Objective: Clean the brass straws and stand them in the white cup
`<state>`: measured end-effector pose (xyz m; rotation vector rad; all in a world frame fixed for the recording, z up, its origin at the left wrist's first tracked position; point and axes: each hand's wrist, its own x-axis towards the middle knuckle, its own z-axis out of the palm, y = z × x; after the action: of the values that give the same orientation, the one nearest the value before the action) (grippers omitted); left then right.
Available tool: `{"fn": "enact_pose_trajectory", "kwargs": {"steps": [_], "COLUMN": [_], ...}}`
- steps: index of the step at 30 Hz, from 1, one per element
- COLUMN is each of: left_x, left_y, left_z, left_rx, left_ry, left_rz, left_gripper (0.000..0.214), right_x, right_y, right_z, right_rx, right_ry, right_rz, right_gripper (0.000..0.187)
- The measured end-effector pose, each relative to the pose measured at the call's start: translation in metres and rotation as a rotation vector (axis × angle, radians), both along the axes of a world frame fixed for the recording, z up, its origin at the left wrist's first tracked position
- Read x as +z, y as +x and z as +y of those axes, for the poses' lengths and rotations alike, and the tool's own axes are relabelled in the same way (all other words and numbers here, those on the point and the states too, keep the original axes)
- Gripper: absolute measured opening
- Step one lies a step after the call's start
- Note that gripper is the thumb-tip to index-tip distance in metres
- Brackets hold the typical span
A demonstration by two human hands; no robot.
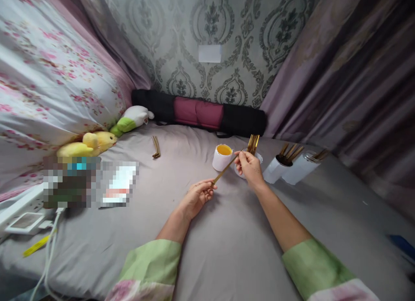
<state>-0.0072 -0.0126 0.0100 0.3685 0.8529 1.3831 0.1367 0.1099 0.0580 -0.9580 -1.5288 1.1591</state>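
Both of my hands grip one slim gold-coloured utensil (225, 171), held slantwise above the bed; its exact kind is hard to make out. My left hand (199, 197) pinches the lower end, and the fingers of my right hand (248, 165) close on the upper end. Just behind the utensil stands a white cup (223, 160) with a yellow inside. Partly hidden by my right hand is a container holding several upright gold-coloured utensils (253, 143). To the left, a small bunch of similar utensils (156, 147) lies on the sheet.
Two white containers, one dark-mouthed (275, 168) and one glass-rimmed (300, 167), hold more utensils at right. A black and maroon bag (197, 111) lies along the wall. Plush toys (87, 145), a power strip (22, 206), cables (50, 258) and blurred items are at left.
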Motion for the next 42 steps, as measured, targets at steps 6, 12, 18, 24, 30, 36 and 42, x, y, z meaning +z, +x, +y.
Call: {"fn": "enact_pose_trajectory", "kwargs": {"steps": [6, 12, 18, 24, 30, 36, 42], "left_x": [0.000, 0.001, 0.003, 0.000, -0.002, -0.002, -0.005], "left_y": [0.000, 0.001, 0.001, 0.000, 0.000, 0.000, -0.002], "left_z": [0.000, 0.000, 0.000, 0.001, 0.001, 0.001, 0.004], "left_rx": [-0.002, 0.008, 0.013, 0.017, 0.011, 0.010, 0.041], "left_ry": [-0.006, -0.027, -0.035, -0.023, -0.018, -0.011, -0.035], "left_rz": [0.003, 0.004, -0.001, -0.011, -0.013, -0.020, -0.058], "left_gripper": [0.024, 0.021, 0.021, 0.019, 0.020, 0.020, 0.016], "right_x": [0.011, 0.018, 0.021, 0.021, 0.023, 0.029, 0.036], "right_y": [0.003, 0.007, 0.009, 0.010, 0.009, 0.005, 0.000], "right_z": [0.006, 0.007, 0.010, 0.015, 0.015, 0.014, 0.019], "right_rx": [-0.063, -0.074, -0.070, -0.057, -0.057, -0.048, -0.036], "right_ry": [-0.020, -0.021, -0.009, 0.001, -0.009, -0.015, 0.019], "right_rz": [0.036, 0.051, 0.038, 0.029, 0.019, -0.002, -0.024], "right_gripper": [0.034, 0.032, 0.031, 0.028, 0.027, 0.024, 0.023]}}
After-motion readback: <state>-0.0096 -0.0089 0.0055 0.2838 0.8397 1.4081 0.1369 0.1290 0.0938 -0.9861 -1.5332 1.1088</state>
